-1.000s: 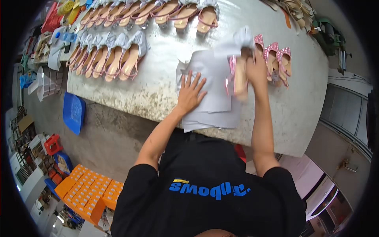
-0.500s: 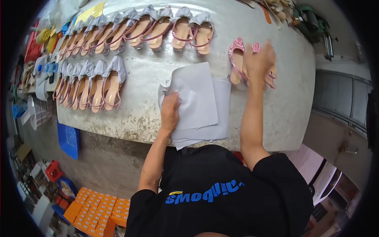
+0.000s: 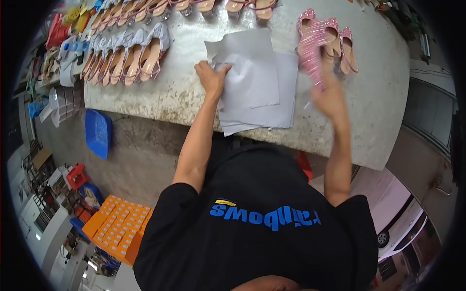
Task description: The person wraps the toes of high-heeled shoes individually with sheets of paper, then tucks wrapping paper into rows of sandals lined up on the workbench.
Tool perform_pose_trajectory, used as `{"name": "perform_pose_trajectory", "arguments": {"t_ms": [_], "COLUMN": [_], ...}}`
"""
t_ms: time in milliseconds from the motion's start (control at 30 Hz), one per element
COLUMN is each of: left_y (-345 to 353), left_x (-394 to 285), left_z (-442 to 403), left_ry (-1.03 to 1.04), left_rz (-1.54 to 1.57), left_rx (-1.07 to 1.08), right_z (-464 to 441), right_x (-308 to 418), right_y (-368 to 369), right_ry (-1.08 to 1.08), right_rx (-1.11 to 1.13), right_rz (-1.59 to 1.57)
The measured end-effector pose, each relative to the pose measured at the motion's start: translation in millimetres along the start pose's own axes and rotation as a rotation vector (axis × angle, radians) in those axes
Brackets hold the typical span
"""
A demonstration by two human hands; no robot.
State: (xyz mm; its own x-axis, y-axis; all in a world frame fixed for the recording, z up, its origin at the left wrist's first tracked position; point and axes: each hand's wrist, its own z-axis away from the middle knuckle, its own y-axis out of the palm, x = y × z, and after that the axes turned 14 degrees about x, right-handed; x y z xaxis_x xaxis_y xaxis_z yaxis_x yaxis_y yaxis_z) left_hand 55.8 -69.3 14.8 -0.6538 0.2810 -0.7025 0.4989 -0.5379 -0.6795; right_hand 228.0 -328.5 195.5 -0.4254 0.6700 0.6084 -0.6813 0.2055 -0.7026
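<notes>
My left hand (image 3: 212,78) rests at the left edge of a stack of thin grey-white paper sheets (image 3: 250,72). Its thumb reaches onto the top sheet, spread apart from the fingers. To the right, my right hand (image 3: 331,99) is smeared by motion, with its fingers closed on a pink slingback shoe (image 3: 313,56) that shows as a long streak. Beside that streak, pink glittery shoes with tan insoles (image 3: 332,46) stand on the table, one of them at the right (image 3: 348,56).
Shoes with paper-stuffed toes (image 3: 128,56) line the left of the worn table (image 3: 184,92), with another row (image 3: 194,6) behind. A blue plastic chair (image 3: 98,133) and stacked orange boxes (image 3: 116,225) are on the floor at left.
My right hand has drawn back towards me from the pink shoes, bringing one along. My left thumb and fingers have spread at the paper's edge. The view has shifted, so the table sits higher.
</notes>
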Motion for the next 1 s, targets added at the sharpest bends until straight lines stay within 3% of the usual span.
{"name": "perform_pose_trajectory", "arguments": {"t_ms": [67, 100, 200, 267, 333, 367, 433, 500, 533, 600, 800, 833, 867, 900, 967, 1000], "left_y": [-6, -8, -17, -23, -32, -39, -49, -56, -60, -70, -75, -76, -75, -74, -67, -63], "left_x": [-12, -16, -16, -15, -12, -7, 0, 2, 4, 10, 28, 19, 8, -4, -17, -22], "left_z": [0, 2, 13, 16, 10, 9, 10, 5, 4, -1, 8, 16, 27, 42, 75, 89], "left_ry": [-0.090, -0.170, -0.151, -0.104, -0.089, -0.083, -0.058, -0.053, -0.060, -0.078, -0.140, -0.090, -0.042, 0.005, 0.239, 0.424], "left_rz": [0.098, 0.203, 0.240, 0.282, 0.363, 0.445, 0.605, 0.593, 0.577, 0.542, 0.339, 0.473, 0.606, 0.735, 0.709, 0.553], "left_rx": [0.054, 0.099, 0.160, 0.221, 0.280, 0.334, 0.453, 0.489, 0.521, 0.578, 0.661, 0.645, 0.624, 0.604, 0.655, 0.713], "right_z": [32, 47, 60, 62, 55, 38, 0, -70, -97, -129, -124, -98, -79, -53, 5, 21], "right_x": [12, 36, 51, 48, 45, 72, 17, -11, -16, -20, -29, -5, 10, 11, 7, 10], "right_y": [87, 116, 188, 207, 171, 127, 135, 136, 136, 121, 101, 90, 89, 110, 175, 181], "right_ry": [-0.009, -0.071, -0.005, -0.095, -0.056, 0.158, -0.297, -0.059, 0.084, 0.132, -0.069, -0.102, 0.078, -0.205, -0.300, -0.211], "right_rx": [0.171, 0.195, 0.258, 0.094, 0.466, 0.594, -0.289, -0.226, -0.112, 0.127, 0.499, 0.524, 0.734, 0.594, 0.437, 0.435], "right_rz": [-0.091, 0.074, 0.284, 0.307, 0.408, 0.455, 0.310, 0.067, 0.155, -0.075, -0.287, -0.284, -0.240, -0.121, -0.056, -0.076]}}
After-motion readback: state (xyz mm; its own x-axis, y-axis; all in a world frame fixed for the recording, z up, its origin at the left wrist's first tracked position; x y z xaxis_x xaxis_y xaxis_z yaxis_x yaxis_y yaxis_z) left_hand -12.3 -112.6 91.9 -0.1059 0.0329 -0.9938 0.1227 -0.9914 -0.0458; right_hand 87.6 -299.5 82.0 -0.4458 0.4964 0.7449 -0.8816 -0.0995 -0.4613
